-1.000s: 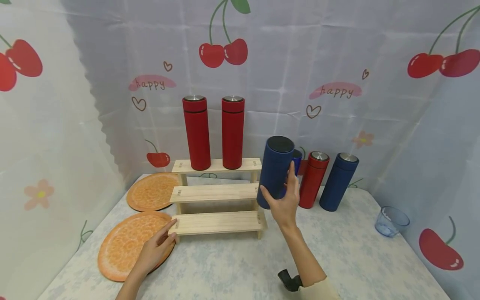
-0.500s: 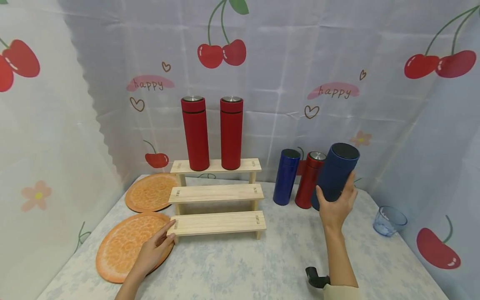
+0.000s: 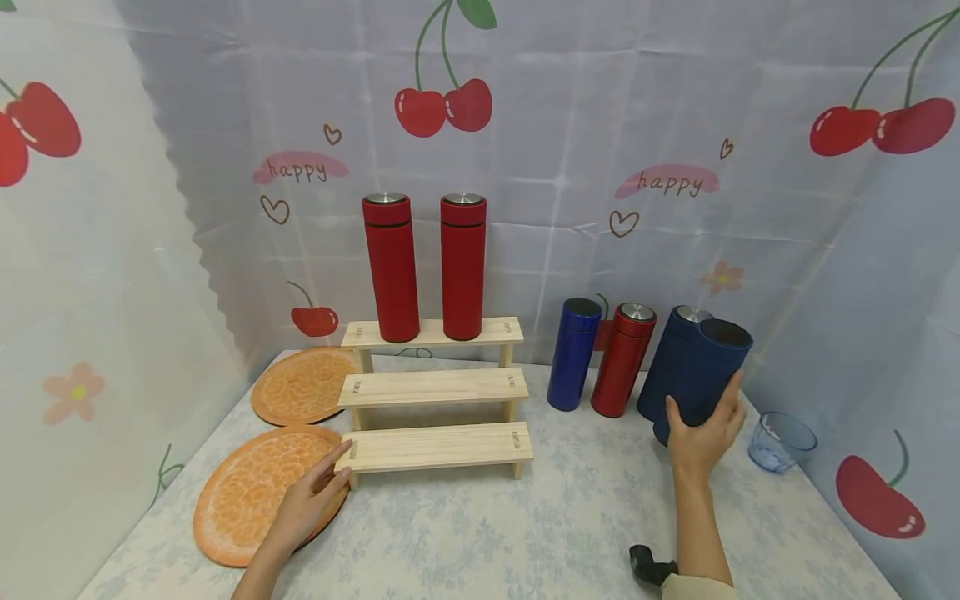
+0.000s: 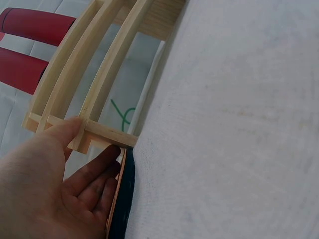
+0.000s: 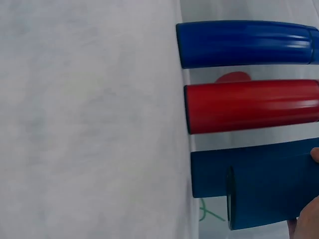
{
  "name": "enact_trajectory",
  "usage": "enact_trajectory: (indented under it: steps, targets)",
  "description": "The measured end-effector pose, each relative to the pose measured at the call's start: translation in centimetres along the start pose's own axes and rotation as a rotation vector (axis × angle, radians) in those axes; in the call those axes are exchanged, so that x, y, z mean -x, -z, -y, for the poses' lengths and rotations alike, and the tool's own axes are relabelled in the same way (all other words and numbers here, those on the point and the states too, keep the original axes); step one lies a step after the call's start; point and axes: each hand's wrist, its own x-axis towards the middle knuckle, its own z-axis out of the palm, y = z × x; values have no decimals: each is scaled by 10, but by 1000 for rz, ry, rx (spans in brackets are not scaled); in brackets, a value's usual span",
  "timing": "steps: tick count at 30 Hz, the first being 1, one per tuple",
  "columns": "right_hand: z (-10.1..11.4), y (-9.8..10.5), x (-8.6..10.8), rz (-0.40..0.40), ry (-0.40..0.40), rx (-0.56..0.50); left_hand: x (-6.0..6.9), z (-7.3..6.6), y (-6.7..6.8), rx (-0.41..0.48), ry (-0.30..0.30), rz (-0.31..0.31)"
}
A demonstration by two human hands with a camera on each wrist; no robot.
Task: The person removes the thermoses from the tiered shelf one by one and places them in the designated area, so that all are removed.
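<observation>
In the head view my right hand (image 3: pixel 703 437) grips a dark blue bottle with a black lid (image 3: pixel 708 371), thumb on its left side, in front of a blue bottle with a silver lid (image 3: pixel 663 367). The right wrist view has the gripped bottle (image 5: pixel 269 191) overlapping the one behind; the hand (image 5: pixel 308 219) shows only at the edge. My left hand (image 3: pixel 303 504) touches the left end of the lowest step of a wooden three-step rack (image 3: pixel 435 447). Seen from the left wrist, the thumb of that hand (image 4: pixel 55 184) lies on the rack's end (image 4: pixel 107 130), the other fingers below it.
Two red bottles (image 3: pixel 392 271) (image 3: pixel 463 271) stand on the top step. A shiny blue bottle (image 3: pixel 573 354) and a red bottle (image 3: pixel 624 360) stand right of the rack. Round orange mats (image 3: pixel 247 492) (image 3: pixel 300 387) lie at the left, and a clear blue glass (image 3: pixel 782 446) at the right.
My right hand has carried the dark blue bottle from beside the rack to the right, past the shiny blue and red bottles, and lower. The left hand stays at the rack.
</observation>
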Motion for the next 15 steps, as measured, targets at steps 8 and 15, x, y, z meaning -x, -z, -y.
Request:
enact_trajectory:
  steps: [8,15]
  targets:
    - [-14,-1,10,12,-42,9,0,1,-1,6,0,2]
    - [-25,-2,15,22,-76,29,1,0,0,19,-7,8]
